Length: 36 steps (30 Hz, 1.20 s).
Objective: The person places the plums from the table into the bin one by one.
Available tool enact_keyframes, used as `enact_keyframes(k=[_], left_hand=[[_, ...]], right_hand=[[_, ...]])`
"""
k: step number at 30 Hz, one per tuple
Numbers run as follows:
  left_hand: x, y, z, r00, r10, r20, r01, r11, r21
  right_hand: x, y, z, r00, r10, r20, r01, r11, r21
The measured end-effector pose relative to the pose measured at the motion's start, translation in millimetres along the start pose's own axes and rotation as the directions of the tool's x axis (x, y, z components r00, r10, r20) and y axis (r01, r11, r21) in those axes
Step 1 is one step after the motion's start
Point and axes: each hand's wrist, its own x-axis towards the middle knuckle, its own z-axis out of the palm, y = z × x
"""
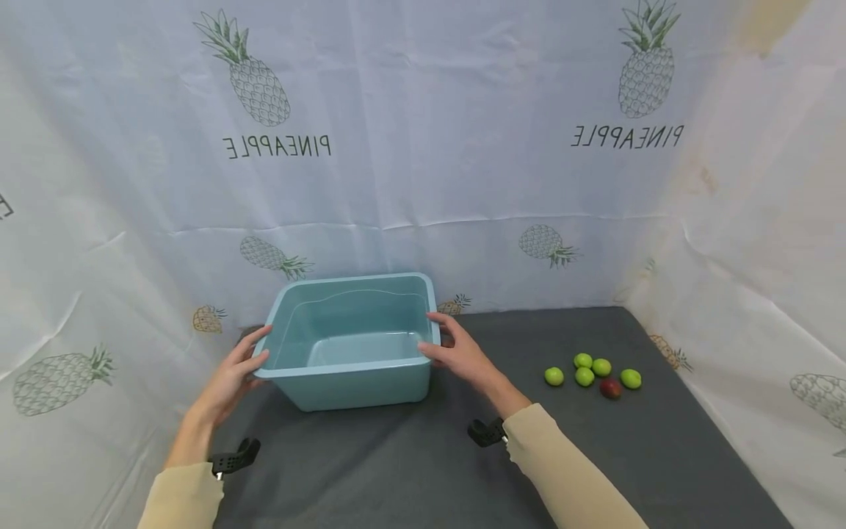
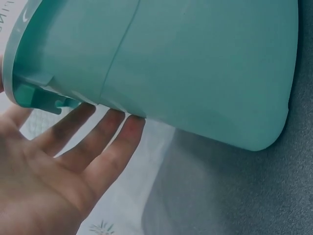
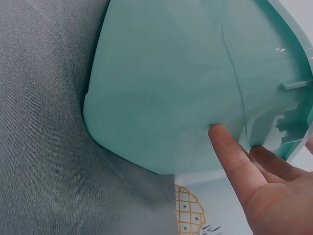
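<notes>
A light blue-green plastic basin [image 1: 357,386] stands on the dark grey tabletop near the back edge, its mouth facing up. My left hand [image 1: 228,378] grips its left end, thumb at the rim and other fingers below. In the left wrist view, the fingertips [image 2: 129,122] touch the outer wall under the rim. At the opposite end, my right hand [image 1: 463,356] holds the rim, with thumb and index finger showing over it. From the right wrist, the outer wall [image 3: 156,88] is seen with a fingertip [image 3: 218,131] against it. The basin's inside shows nothing in it.
Several small green fruits [image 1: 583,376] and one dark red fruit [image 1: 611,388] lie on the right of the grey tabletop [image 1: 396,470]. A white curtain [image 1: 423,162] with pineapple prints hangs behind the table and at both sides.
</notes>
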Motion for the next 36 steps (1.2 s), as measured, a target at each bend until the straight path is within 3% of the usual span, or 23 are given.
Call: enact_keyframes(k=[13, 36], left_hand=[[-5.4, 5.2, 15.2, 0.999, 0.032, 0.027, -0.032, 0.999, 0.006], [1.5, 4.7, 49.1, 0.997, 0.054, 0.046, -0.054, 0.999, 0.001]], right_hand=[[-12.5, 2.2, -12.3, 1.0, -0.004, -0.013, 0.004, 1.0, -0.021], [-43.6, 5.4, -48.1, 1.0, 0.012, -0.022, -0.014, 0.998, -0.062]])
